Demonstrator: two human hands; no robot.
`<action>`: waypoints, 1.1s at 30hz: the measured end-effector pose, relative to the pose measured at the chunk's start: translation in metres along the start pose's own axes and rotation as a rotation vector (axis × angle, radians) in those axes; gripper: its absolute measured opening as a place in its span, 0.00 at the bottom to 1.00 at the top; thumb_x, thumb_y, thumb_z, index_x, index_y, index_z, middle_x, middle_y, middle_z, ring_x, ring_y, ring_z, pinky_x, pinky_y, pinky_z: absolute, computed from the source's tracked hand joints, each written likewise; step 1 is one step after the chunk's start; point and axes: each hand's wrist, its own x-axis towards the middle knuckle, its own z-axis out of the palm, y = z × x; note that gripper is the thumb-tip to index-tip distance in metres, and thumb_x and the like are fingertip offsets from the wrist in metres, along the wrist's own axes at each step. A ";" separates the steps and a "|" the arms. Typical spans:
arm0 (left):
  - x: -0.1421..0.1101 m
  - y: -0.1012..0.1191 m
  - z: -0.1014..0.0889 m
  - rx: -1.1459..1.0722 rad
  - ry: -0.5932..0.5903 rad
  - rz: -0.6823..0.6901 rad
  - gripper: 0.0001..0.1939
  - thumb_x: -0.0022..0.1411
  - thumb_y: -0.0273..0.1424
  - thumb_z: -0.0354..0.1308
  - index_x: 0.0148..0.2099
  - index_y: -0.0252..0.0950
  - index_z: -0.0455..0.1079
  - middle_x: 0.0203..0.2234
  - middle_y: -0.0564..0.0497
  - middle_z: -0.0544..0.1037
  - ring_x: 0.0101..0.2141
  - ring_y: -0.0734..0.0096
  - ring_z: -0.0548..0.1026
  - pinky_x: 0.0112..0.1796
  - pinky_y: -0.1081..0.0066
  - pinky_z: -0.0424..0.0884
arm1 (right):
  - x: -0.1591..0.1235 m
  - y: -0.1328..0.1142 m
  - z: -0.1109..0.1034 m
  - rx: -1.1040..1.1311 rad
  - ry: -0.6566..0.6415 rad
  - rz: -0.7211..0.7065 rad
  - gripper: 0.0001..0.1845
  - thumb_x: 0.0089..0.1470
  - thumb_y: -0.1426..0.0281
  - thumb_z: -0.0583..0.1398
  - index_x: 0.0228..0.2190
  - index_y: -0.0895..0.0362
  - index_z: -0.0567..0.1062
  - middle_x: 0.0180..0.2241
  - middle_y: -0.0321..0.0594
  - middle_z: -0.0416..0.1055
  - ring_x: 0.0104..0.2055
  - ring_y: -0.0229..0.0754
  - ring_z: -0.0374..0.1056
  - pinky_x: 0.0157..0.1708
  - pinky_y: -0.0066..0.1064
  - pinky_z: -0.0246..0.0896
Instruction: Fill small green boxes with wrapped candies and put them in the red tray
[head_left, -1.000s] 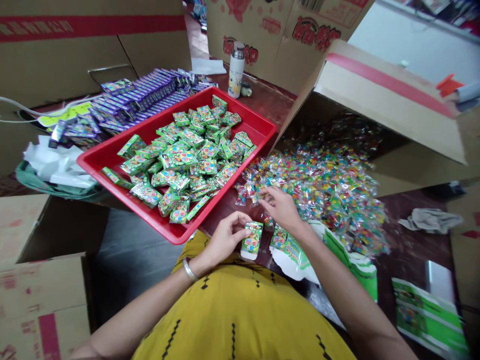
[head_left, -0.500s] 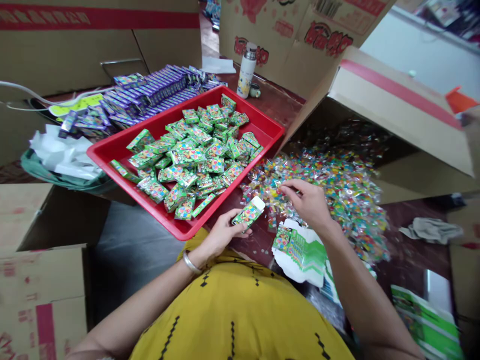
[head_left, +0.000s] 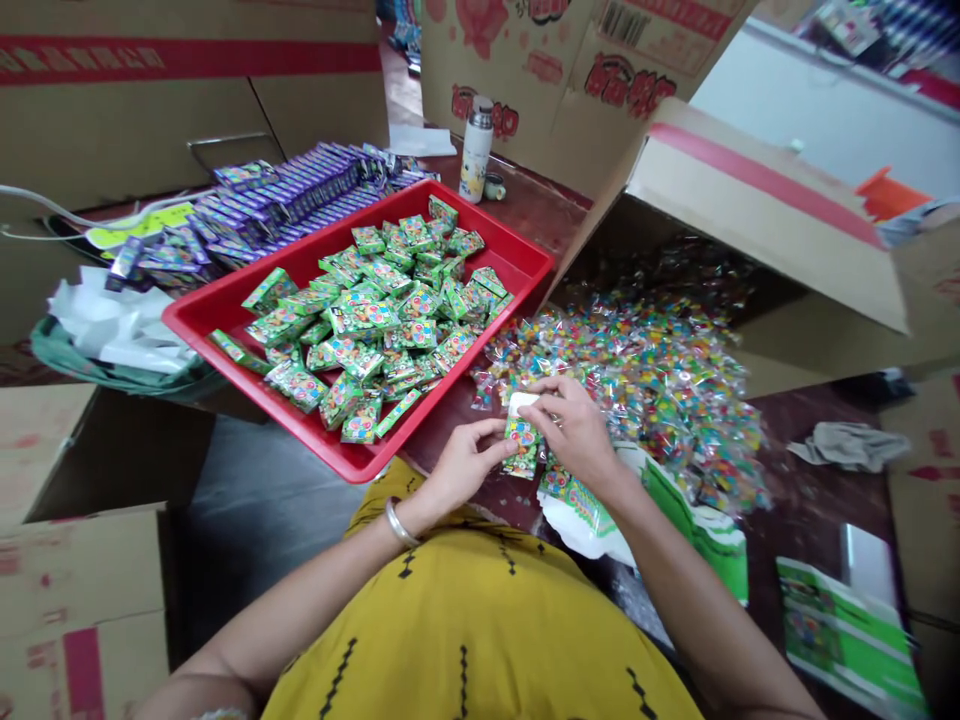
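My left hand holds a small green printed candy box upright by its side, thumb across its front. My right hand is at the top of the same box, its thumb and fingers closed on the white top flap; whether a candy packet is between them is hidden. Right behind that hand spreads a heap of clear-wrapped colourful candies. Under my right wrist lie flat green-and-white cartons. To the left, a red tray holds many filled-looking green boxes.
Purple boxes are stacked in rows behind the tray. A white bottle stands at the back. An open cardboard carton lies tipped behind the candies. A grey cloth and green-white packaging lie at right.
My right hand has moved left from the candy heap to the box top. My left hand has turned the box more upright and shifted slightly right. The view has shifted a little.
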 end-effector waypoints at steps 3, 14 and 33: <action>0.001 0.005 0.004 -0.093 0.099 0.051 0.21 0.58 0.35 0.62 0.53 0.33 0.68 0.35 0.49 0.75 0.35 0.70 0.73 0.38 0.72 0.69 | -0.006 -0.003 -0.003 0.204 -0.050 0.089 0.10 0.58 0.63 0.58 0.36 0.52 0.78 0.44 0.44 0.72 0.46 0.48 0.69 0.45 0.39 0.65; 0.002 0.008 0.007 -0.142 0.035 0.058 0.16 0.55 0.28 0.63 0.46 0.35 0.67 0.28 0.55 0.68 0.29 0.77 0.66 0.31 0.76 0.64 | -0.031 0.003 0.020 0.524 0.095 0.309 0.10 0.53 0.61 0.63 0.26 0.54 0.75 0.41 0.45 0.73 0.41 0.48 0.71 0.41 0.37 0.67; -0.002 0.015 0.001 0.014 0.053 0.153 0.23 0.55 0.22 0.60 0.53 0.39 0.63 0.40 0.49 0.71 0.38 0.70 0.73 0.39 0.69 0.71 | -0.011 0.018 0.014 0.745 -0.010 0.499 0.14 0.44 0.61 0.69 0.20 0.56 0.73 0.26 0.38 0.73 0.30 0.42 0.68 0.34 0.34 0.64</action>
